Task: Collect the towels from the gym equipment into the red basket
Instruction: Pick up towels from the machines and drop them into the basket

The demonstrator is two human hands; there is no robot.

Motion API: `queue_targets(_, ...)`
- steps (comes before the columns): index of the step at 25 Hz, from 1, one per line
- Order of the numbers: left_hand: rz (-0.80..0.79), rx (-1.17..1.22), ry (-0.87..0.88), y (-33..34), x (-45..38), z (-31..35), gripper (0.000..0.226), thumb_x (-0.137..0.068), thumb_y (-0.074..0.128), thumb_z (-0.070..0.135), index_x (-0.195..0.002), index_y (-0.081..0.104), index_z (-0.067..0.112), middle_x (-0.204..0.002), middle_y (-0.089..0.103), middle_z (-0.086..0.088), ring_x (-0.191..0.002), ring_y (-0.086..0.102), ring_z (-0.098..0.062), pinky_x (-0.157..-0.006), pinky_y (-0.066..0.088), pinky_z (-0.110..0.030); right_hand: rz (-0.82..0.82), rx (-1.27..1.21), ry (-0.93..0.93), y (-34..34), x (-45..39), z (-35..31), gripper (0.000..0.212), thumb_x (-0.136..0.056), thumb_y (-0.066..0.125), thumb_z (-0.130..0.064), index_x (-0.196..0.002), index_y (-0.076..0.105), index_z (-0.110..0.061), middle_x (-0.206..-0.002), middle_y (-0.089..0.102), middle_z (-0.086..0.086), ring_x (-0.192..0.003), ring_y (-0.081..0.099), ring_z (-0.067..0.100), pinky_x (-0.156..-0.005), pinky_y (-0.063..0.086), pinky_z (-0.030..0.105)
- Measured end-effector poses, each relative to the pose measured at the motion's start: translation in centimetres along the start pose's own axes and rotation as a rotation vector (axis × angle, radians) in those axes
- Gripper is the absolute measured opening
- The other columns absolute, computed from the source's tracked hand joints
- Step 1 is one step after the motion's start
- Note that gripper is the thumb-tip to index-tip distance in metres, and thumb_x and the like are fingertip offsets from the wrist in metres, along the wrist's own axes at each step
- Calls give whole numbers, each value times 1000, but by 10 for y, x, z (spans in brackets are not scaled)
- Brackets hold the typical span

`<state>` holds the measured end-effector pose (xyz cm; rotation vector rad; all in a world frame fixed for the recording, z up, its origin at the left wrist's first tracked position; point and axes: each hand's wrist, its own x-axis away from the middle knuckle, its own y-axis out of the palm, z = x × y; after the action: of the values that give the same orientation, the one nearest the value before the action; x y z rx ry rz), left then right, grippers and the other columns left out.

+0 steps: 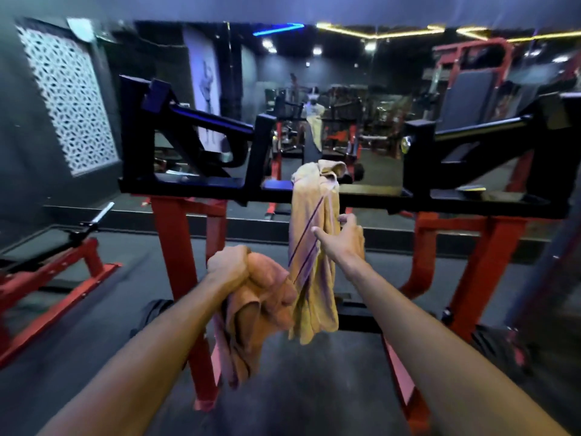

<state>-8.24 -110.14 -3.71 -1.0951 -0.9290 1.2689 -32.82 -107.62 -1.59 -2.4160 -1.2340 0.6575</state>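
Note:
A yellow towel (314, 215) with purple stripes hangs over the black crossbar (195, 187) of a red-legged gym machine, straight ahead. My right hand (342, 237) reaches into the hanging towel at mid height, thumb spread on the near side and fingers curling round its right edge. My left hand (229, 265) grips an orange towel (254, 313) in a fist, and that towel hangs bunched below my fist, just left of the yellow one. No red basket is in view.
The machine's red legs (176, 247) stand left and right of the towels. A red and black bench (53, 265) sits low on the left. Behind the machine a wall mirror (361, 99) reflects more equipment. Dark floor (298, 388) lies below my arms.

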Motion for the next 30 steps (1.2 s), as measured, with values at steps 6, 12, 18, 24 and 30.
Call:
queue_targets(6,32,23,-18,4,-55,14,41,-93,51,27,-129,67,38,-127,71,-13,-115,70,-37,-93,55,-39,-27,233,-173,19,-67,-25,85,-79,84,-57,-147,46,-25,-145,50,16,-136,47,39,-108,46,46)
queue_targets(12,24,40,-4,32,-130,21,40,-97,50,21,-134,63,30,-132,67,-15,-120,66,-36,-97,53,-42,-44,322,-221,60,-134,-28,89,-79,83,-61,-151,42,-29,-152,45,13,-142,42,37,-110,46,49)
queue_targets(18,17,118,-5,57,-182,34,39,-102,51,30,-140,61,31,-140,64,-14,-128,61,-37,-103,49,-41,-60,737,-339,92,-180,-15,113,-76,82,-68,-164,18,-39,-174,5,21,-162,-2,43,-116,18,81)
queue_targets(24,-7,36,-81,74,-208,50,40,-99,45,14,-130,65,27,-132,67,-15,-119,66,-38,-97,55,-44,-68,912,-315,117,-202,10,129,-81,84,-59,-162,-17,-51,-172,-12,29,-158,-9,57,-106,16,91)
queue_targets(30,29,5,-172,75,-197,42,40,-99,43,15,-132,65,23,-132,66,-19,-119,66,-40,-96,53,-42,-62,1016,-373,109,-206,-10,61,-107,45,-10,-163,24,-21,-161,34,37,-153,23,60,-107,33,85)
